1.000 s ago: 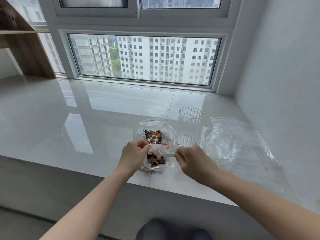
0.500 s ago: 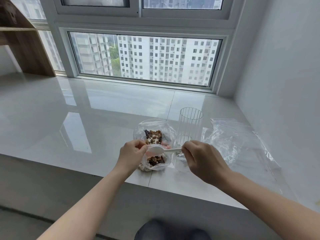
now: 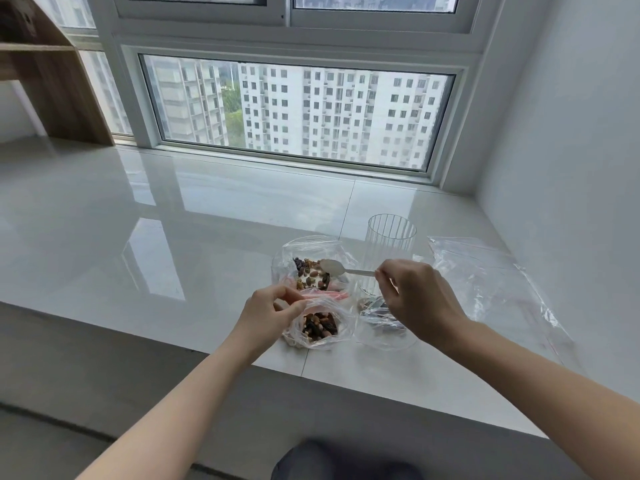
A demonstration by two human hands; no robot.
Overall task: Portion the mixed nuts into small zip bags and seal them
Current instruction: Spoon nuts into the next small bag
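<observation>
Low in the middle of the frame, left to right:
Left hand (image 3: pixel 273 311): pinches the pink top edge of the small zip bag (image 3: pixel 320 327), holding it open.
Small zip bag: has nuts inside, sits near the ledge's (image 3: pixel 138 254) front edge.
Big nut bag (image 3: pixel 311 268): just behind it.
Spoon (image 3: pixel 337 268): over the big bag.
Right hand (image 3: pixel 417 299): grips the spoon's handle.
Clear cup (image 3: pixel 389 247): upright, behind the right hand.
Empty bags (image 3: pixel 485 282): flat at the right.

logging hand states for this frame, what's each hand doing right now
Left hand: pinching the open rim of the small clear zip bag of mixed nuts.
Right hand: holding the handle of the white plastic spoon.
</observation>
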